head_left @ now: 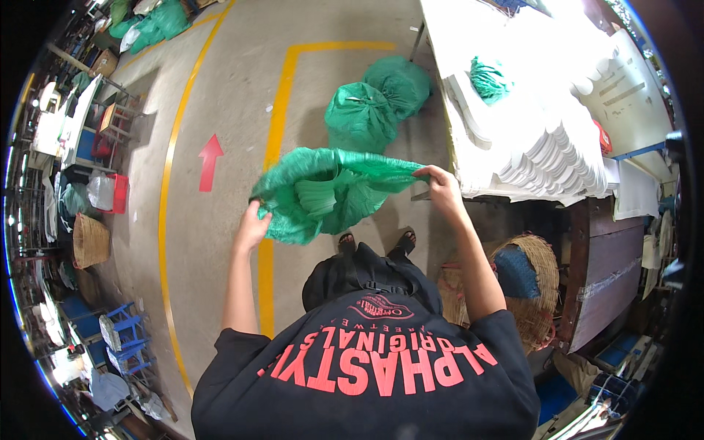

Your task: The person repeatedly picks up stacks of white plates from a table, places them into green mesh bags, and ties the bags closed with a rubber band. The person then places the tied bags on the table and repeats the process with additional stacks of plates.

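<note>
A large green plastic sack (359, 187) is stretched between my two hands in front of my body, its mouth spread wide. My left hand (253, 224) grips the rim at the left, fingers closed on the plastic. At the right end, my right hand (441, 187) pinches the rim and pulls it out to a point. Inside the sack I see a stack of pale, curved sheet pieces (317, 194), tinted green; their exact kind I cannot make out. The sack's underside is hidden from this view.
Filled green sacks (363, 110) stand on the floor just beyond. On the right, a table (469, 165) bears stacks of white curved pieces (539, 158) and a crumpled green bag (489, 79). Wicker baskets (539, 253) sit below. Yellow lines (275, 132) and a red arrow (210, 163) mark the floor.
</note>
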The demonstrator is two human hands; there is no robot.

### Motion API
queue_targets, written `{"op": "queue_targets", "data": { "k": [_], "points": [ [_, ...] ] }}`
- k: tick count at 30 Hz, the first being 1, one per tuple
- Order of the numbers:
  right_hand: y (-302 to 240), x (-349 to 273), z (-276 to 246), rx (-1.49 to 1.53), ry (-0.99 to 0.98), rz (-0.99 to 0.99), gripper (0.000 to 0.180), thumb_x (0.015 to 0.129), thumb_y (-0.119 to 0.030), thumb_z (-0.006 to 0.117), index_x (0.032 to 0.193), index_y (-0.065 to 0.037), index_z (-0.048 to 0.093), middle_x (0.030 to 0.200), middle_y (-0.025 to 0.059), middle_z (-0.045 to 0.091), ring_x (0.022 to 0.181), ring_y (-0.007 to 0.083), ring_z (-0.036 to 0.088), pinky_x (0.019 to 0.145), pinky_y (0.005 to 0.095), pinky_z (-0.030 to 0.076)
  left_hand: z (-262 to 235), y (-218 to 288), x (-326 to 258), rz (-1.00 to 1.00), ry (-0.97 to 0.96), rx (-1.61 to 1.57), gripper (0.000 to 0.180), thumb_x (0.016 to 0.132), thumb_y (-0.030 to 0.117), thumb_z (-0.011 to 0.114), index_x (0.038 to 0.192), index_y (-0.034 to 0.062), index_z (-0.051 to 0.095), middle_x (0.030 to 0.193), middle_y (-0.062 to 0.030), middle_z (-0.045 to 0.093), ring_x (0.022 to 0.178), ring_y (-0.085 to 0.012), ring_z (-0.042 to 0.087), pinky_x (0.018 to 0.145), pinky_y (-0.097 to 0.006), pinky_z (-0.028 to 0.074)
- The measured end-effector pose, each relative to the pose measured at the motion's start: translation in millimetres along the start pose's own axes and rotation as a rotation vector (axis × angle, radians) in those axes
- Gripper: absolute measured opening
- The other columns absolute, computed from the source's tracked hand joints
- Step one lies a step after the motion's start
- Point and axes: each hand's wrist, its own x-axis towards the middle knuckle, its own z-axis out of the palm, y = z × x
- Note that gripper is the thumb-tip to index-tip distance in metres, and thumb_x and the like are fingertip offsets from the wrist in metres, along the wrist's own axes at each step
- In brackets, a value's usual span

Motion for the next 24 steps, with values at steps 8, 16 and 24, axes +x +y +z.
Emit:
{"op": "queue_targets", "data": {
  "k": [8,16,24],
  "points": [
    [28.5,-7.7,-92.8,0.369,-0.047,0.166,0.037,0.106,-0.005,0.035,0.109,-0.007,0.072,0.084,-0.0014,0.06,0.078,0.0071,0.053,0.077,0.0242,0.045,42.4,69.2,7.9,-0.131,-0.052,-0.27,0.074,0.098,-0.003,0.061,0.164,-0.0002,0.027,0.15,-0.0123,0.053,0.134,-0.0192,0.051,0.115,-0.032,0.039],
    [67.0,-18.3,-169.6,0.482,-0.174,0.012,0.03,0.103,-0.003,0.042,0.106,-0.006,0.071,0.069,-0.0014,0.051,0.062,0.0117,0.048,0.062,0.0295,0.043,66.7,129.5,-11.7,-0.145,-0.021,-0.273,0.067,0.099,0.001,0.063,0.16,0.0057,0.034,0.108,-0.0033,0.066,0.063,-0.006,0.06,0.041,-0.023,0.043],
    [92.2,-31.9,-182.5,-0.473,-0.326,-0.205,0.035,0.09,-0.005,0.065,0.124,-0.008,0.069,0.117,0.0209,0.066,0.11,0.0383,0.064,0.093,0.0466,0.053,177.9,202.5,-32.9,-0.163,-0.31,-0.446,0.098,0.089,-0.01,0.055,0.169,0.0124,0.002,0.104,-0.0059,0.059,0.059,-0.0078,0.054,0.041,-0.023,0.041]
  ]
}}
